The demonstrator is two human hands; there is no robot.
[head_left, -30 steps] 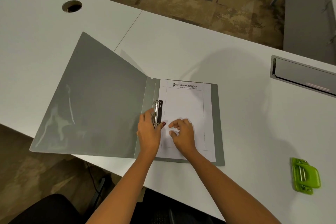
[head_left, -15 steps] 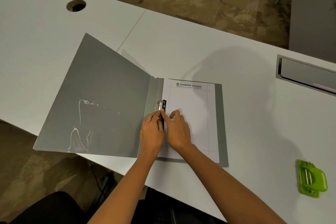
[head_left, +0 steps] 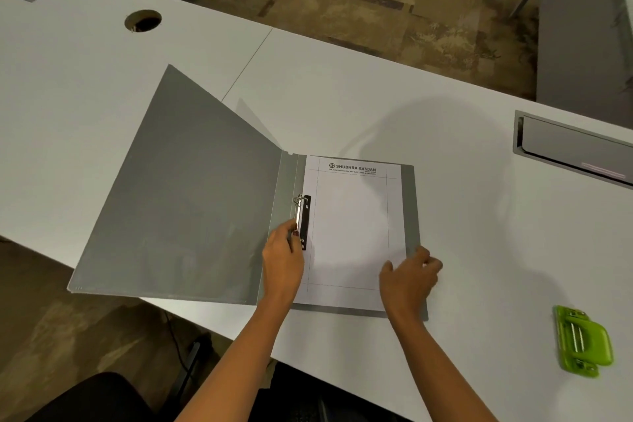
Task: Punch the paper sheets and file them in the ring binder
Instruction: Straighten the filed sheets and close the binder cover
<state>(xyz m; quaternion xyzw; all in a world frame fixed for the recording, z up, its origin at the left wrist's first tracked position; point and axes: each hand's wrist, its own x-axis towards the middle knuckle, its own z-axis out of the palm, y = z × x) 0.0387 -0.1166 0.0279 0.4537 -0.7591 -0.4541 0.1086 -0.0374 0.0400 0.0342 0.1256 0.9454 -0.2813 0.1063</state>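
A grey ring binder (head_left: 191,202) lies open on the white desk, its front cover spread to the left. White letterhead sheets (head_left: 352,229) lie on the binder's right half, held under the metal ring clip (head_left: 302,221) at their left edge. My left hand (head_left: 282,259) rests at the clip, fingertips touching its lower part. My right hand (head_left: 409,276) is at the lower right edge of the sheets, fingers loosely curled and slightly blurred; whether it pinches the paper is unclear.
A green hole punch (head_left: 582,341) lies on the desk at the right near the front edge. A grey cable flap (head_left: 575,147) is set into the desk at the far right, and a round cable hole (head_left: 143,20) at the far left.
My right hand has left the clip and moved right to the lower right edge of the sheets. The left hand has stayed at the clip.
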